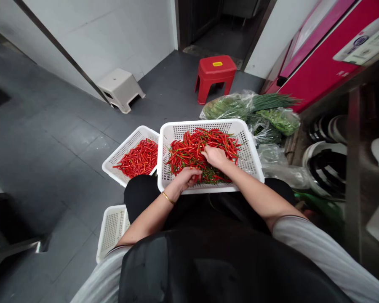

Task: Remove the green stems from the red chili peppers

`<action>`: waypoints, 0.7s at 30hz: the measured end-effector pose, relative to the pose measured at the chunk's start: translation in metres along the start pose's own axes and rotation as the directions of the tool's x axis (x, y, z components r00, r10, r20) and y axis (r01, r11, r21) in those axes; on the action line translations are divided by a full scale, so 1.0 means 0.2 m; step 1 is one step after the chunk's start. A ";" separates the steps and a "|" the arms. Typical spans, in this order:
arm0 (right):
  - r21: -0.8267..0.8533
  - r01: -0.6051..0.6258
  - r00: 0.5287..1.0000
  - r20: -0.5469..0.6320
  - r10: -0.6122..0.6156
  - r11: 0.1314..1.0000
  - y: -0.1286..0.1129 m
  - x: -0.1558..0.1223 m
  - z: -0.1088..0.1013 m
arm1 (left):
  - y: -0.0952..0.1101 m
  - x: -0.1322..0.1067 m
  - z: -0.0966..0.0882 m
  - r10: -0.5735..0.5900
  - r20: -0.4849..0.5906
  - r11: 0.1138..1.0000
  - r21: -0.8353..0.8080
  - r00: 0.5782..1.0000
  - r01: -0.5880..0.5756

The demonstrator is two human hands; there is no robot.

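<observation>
A white perforated plastic basket (255, 162) rests on my lap, heaped with red chili peppers (189, 147) that still have green stems. Loose green stems (210, 173) gather at its near side. My left hand (189, 177) is closed over the near edge of the heap, with red chilies showing at its fingers. Just above and to the right, my right hand (215, 156) has its fingertips pinched together in the pile; what lies between them is mostly hidden. On the left, a second white basket (113, 162) holds red chilies that look stemless.
A third white basket (105, 235) stands on the floor by my left elbow. Ahead are a grey stool (120, 82) and a red stool (216, 67). Bagged green vegetables (230, 107) lie beyond the lap basket at right, beside a shelf with white containers (311, 155).
</observation>
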State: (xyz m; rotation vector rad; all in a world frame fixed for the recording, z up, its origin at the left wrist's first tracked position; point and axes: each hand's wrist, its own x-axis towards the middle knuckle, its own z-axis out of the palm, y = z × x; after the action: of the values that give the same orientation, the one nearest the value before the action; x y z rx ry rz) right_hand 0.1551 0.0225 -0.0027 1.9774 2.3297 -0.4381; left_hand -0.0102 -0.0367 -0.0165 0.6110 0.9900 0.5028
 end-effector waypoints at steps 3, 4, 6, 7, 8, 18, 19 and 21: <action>0.076 -0.084 0.996 0.026 0.083 0.994 -0.01 0.18 0.00 | 0.05 -0.03 -0.05 0.077 0.138 0.987 -0.148 0.987 -0.056; 0.108 -0.084 0.996 0.029 0.081 0.991 -0.01 0.22 0.00 | 0.06 -0.03 -0.06 0.092 0.169 0.983 -0.170 0.981 -0.063; 0.198 -0.077 0.997 0.047 0.069 0.977 -0.01 0.27 0.00 | 0.07 -0.03 -0.07 0.108 0.153 0.982 -0.170 0.982 -0.081; 0.270 -0.084 0.996 0.057 0.071 0.959 -0.01 0.27 0.00 | 0.07 -0.02 -0.07 0.123 0.093 0.982 -0.158 0.988 -0.107; 0.367 -0.096 0.995 0.073 0.074 0.925 0.00 0.25 0.00 | 0.07 -0.01 -0.07 0.149 0.007 0.980 -0.138 0.989 -0.146; 0.215 0.182 0.981 -0.100 -0.164 0.959 -0.03 -0.16 0.04 | -0.01 0.06 0.03 0.082 -0.147 0.995 0.074 0.986 -0.072; 0.134 0.182 0.981 -0.092 -0.170 0.974 -0.05 -0.13 0.05 | -0.01 0.06 0.03 0.062 -0.154 0.998 0.038 0.986 -0.056; 0.064 0.148 0.988 -0.049 -0.145 0.987 -0.09 -0.05 0.05 | -0.01 0.05 0.01 0.088 -0.143 0.995 -0.040 0.986 -0.095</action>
State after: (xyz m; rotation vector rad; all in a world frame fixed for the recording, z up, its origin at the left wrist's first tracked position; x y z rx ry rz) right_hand 0.1382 0.0088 -0.0072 1.8688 2.5311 -0.4932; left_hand -0.0041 -0.0330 -0.0232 0.5874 1.0840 0.6559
